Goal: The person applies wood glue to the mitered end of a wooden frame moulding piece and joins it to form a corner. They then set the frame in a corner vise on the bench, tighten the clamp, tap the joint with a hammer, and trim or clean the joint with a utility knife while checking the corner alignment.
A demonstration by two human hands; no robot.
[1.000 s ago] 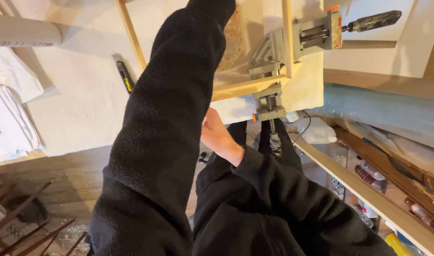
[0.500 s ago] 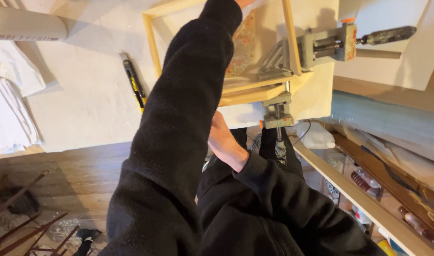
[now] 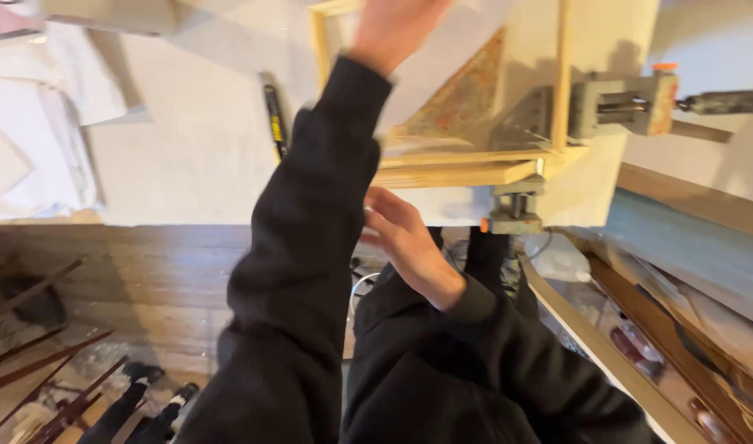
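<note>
My left hand (image 3: 393,25) reaches far up over a light wooden frame (image 3: 475,168) that lies on a white-covered table (image 3: 187,156). The hand is blurred and its fingers run off the top edge, so its grip is unclear. My right hand (image 3: 409,242) hovers just below the table's near edge with fingers apart and nothing in it. Grey corner clamps grip the frame's corner, one with an orange knob (image 3: 619,103) and one at the table edge (image 3: 512,214). A patterned triangular piece (image 3: 463,103) lies inside the frame.
A black and yellow tool (image 3: 275,119) lies left of the frame. White sheets (image 3: 31,140) are piled at far left. Below is a wooden floor (image 3: 146,279) with dark metal rods (image 3: 31,362). A cluttered shelf (image 3: 639,345) runs along the right.
The view has dropped, so the frame and clamps sit lower in the picture and my left hand now shows at the top. My right hand has come away from the table edge with fingers spread.
</note>
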